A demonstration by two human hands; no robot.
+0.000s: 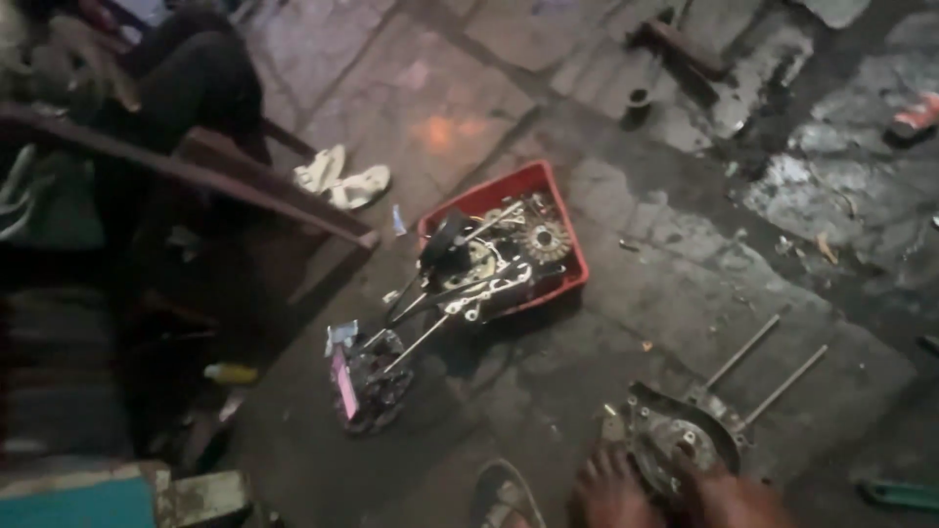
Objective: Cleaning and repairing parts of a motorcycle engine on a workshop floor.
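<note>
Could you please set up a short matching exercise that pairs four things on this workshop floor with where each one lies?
Things:
1. red tray
2. white cloth
3. engine casing with two rods
4. green-handled tool

Places:
A. bottom right corner of the view
B. middle of the floor, filled with gears and spanners
C. just ahead of the bare feet at the bottom edge
D. beside the wooden bench, upper left of the tray

Pairs: 1-B, 2-D, 3-C, 4-A
</note>
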